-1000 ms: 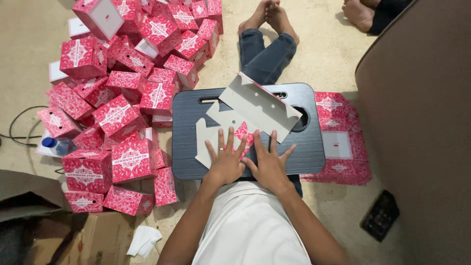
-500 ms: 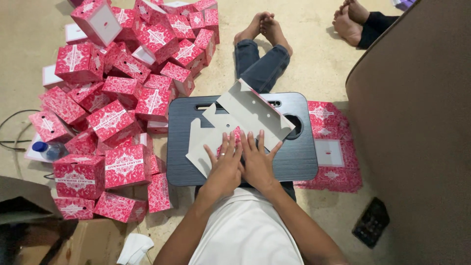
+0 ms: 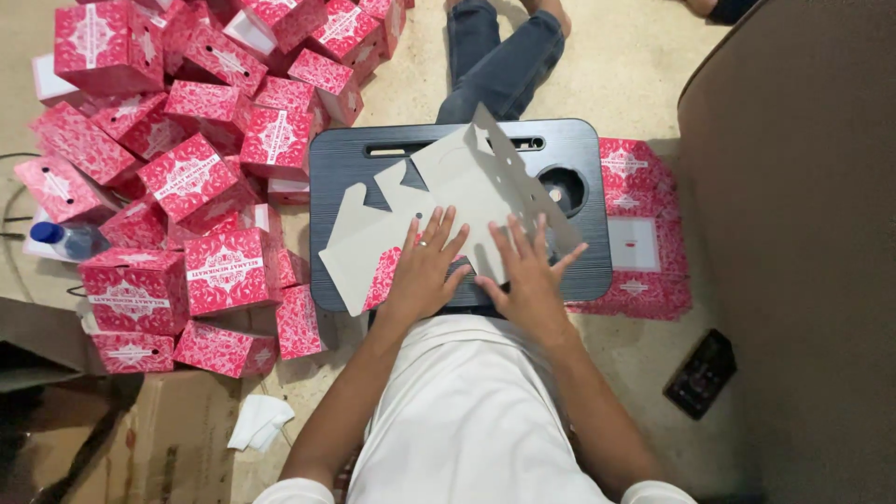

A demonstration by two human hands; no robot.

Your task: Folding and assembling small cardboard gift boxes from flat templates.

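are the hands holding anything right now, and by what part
Nothing is gripped. The left hand and right hand press flat, fingers spread, on the near part of the unfolded cardboard box blank lying on the dark lap tray.

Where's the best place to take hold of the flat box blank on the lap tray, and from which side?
Probably the raised far flap of the blank: it tilts up off the tray, so fingers can pinch both faces from the far-right side. The near part lies flat under the left hand and right hand.
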